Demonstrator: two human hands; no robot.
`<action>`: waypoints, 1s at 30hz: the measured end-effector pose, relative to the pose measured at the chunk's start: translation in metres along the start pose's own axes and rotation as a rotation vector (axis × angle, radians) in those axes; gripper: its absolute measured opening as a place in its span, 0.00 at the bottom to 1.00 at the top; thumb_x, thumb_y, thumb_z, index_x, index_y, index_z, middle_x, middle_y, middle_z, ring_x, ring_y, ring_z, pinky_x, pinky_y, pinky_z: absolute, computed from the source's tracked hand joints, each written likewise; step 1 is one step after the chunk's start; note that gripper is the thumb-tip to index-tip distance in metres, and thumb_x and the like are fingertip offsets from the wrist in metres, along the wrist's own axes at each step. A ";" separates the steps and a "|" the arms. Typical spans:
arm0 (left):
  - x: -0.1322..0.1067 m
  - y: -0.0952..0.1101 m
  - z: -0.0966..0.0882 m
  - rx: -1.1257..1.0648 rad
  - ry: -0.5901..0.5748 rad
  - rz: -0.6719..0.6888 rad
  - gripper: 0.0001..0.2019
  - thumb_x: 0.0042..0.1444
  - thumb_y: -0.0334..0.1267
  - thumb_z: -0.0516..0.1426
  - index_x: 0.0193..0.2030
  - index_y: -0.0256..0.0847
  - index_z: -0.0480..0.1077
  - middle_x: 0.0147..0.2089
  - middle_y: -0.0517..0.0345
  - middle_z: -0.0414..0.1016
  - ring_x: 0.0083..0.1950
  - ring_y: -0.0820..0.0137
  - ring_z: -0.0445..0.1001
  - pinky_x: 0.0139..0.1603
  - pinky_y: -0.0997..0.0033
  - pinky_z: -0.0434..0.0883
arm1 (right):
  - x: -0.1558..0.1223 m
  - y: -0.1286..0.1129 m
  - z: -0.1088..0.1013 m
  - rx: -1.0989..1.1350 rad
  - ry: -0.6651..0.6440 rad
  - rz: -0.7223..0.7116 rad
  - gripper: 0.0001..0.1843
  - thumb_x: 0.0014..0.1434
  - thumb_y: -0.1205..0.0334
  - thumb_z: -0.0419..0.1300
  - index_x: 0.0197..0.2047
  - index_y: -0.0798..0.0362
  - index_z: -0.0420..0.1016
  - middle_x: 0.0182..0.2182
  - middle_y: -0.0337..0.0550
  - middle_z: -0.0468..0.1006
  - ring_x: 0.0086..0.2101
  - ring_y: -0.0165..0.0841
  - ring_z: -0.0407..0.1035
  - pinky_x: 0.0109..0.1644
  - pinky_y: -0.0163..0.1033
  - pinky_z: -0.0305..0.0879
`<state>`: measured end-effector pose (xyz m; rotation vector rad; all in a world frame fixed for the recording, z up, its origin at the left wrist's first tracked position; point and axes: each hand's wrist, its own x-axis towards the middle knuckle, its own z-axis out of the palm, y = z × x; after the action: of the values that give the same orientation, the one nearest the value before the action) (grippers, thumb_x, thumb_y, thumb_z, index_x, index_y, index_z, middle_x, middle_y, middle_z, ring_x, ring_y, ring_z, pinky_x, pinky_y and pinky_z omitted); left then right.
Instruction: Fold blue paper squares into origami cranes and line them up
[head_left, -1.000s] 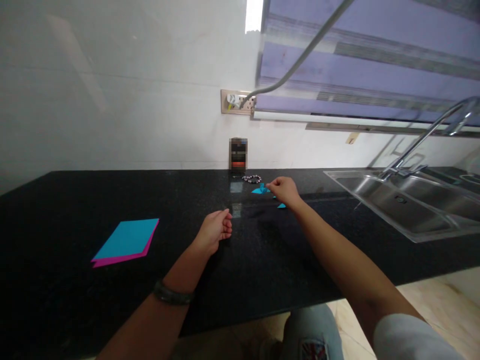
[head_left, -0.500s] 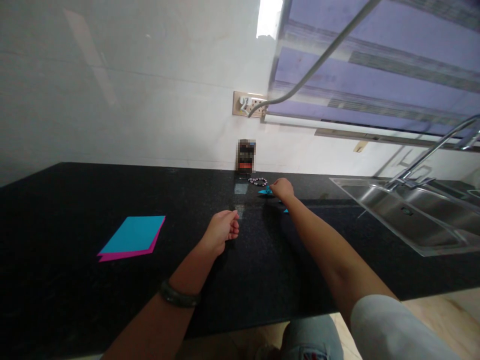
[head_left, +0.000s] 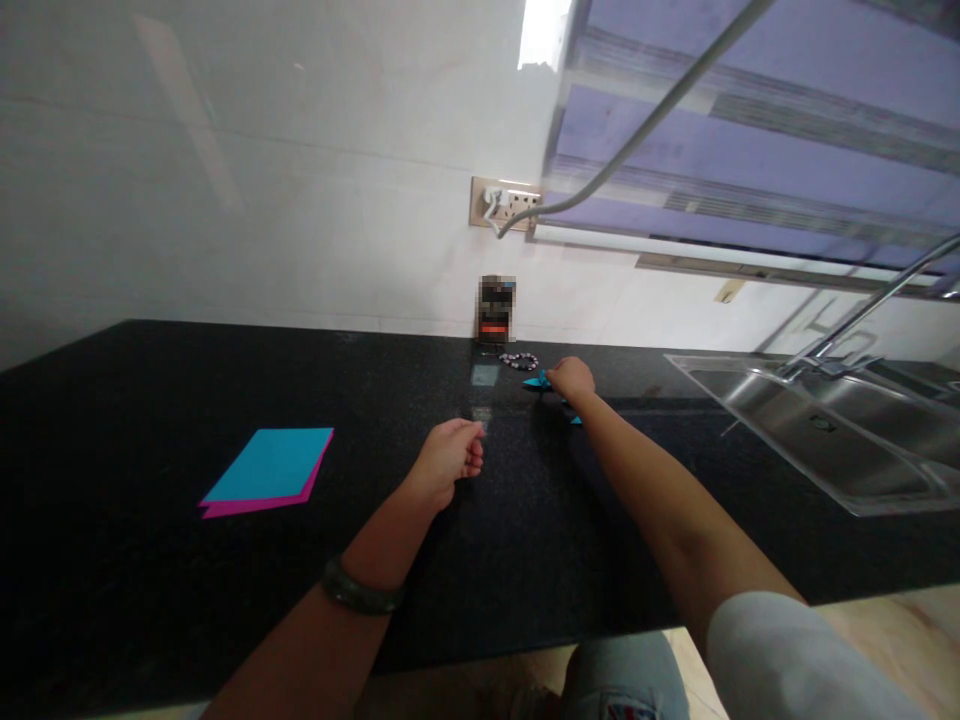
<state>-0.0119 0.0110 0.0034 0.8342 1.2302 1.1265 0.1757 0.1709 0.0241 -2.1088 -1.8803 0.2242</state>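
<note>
My right hand (head_left: 571, 377) reaches to the back of the counter, its fingers closed on a small blue folded paper (head_left: 537, 382) at the countertop. Part of that paper is hidden by the fingers. Another bit of blue paper (head_left: 577, 421) shows beside my right wrist, mostly covered by the arm. My left hand (head_left: 448, 460) rests over the middle of the counter with fingers curled in and thumb against them; nothing shows in it. To its left lies a stack of square paper sheets (head_left: 274, 465), blue on top and magenta beneath.
A beaded bracelet (head_left: 520, 361) lies near the wall, just beyond the blue folded paper. Behind it a small blurred-out object (head_left: 495, 310) leans at the wall. A steel sink (head_left: 795, 440) with a faucet (head_left: 877, 300) is on the right. The black countertop (head_left: 487, 580) ends near me.
The view has shifted slightly. Both hands keep nearly the same pose, my right one still pinching the blue folded paper.
</note>
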 end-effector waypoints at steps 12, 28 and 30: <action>0.001 0.000 0.000 0.007 0.031 0.034 0.08 0.48 0.40 0.53 0.27 0.37 0.62 0.19 0.64 0.61 0.18 0.78 0.62 0.19 0.78 0.60 | -0.038 -0.015 -0.015 0.010 0.039 -0.183 0.23 0.56 0.49 0.47 0.32 0.58 0.75 0.34 0.53 0.77 0.36 0.38 0.70 0.38 0.36 0.60; -0.008 0.004 0.008 0.379 0.095 0.263 0.04 0.46 0.36 0.56 0.24 0.37 0.68 0.20 0.59 0.67 0.22 0.75 0.65 0.25 0.75 0.62 | -0.135 -0.043 0.045 -0.123 -0.230 -0.572 0.18 0.57 0.54 0.47 0.36 0.56 0.73 0.33 0.56 0.76 0.35 0.42 0.71 0.35 0.40 0.61; -0.011 0.010 -0.015 0.678 0.114 0.385 0.06 0.46 0.38 0.56 0.25 0.38 0.69 0.22 0.58 0.68 0.24 0.73 0.65 0.26 0.74 0.61 | -0.133 -0.041 0.047 -0.091 -0.223 -0.584 0.21 0.58 0.50 0.44 0.33 0.53 0.73 0.32 0.51 0.76 0.35 0.41 0.71 0.34 0.38 0.60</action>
<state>-0.0279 0.0023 0.0136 1.5863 1.6244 1.0679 0.1050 0.0496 -0.0183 -1.5371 -2.5820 0.2468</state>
